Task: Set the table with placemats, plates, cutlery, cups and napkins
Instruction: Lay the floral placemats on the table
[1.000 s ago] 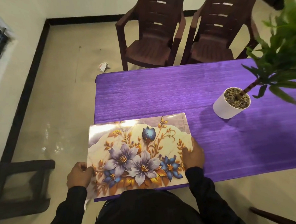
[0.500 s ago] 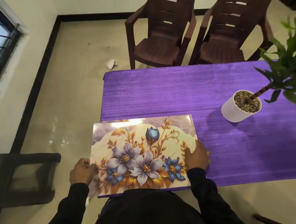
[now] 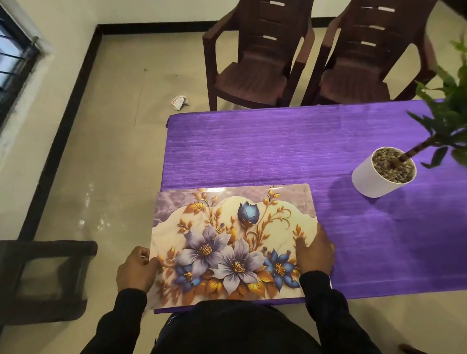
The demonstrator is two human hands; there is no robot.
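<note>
Since the earlier frame, placemat [image 3: 231,244] sits flatter on the purple table [image 3: 255,151], at its near left corner. Left hand [image 3: 137,270] pinches its left edge; right hand [image 3: 316,253] grips its right edge.

Placemat at the surface's near-left corner

The placemat [image 3: 231,247] lies on the surface [image 3: 255,151]; a potted plant [image 3: 384,174] stands to its far right, two chairs [image 3: 259,70] beyond the far edge.
</note>
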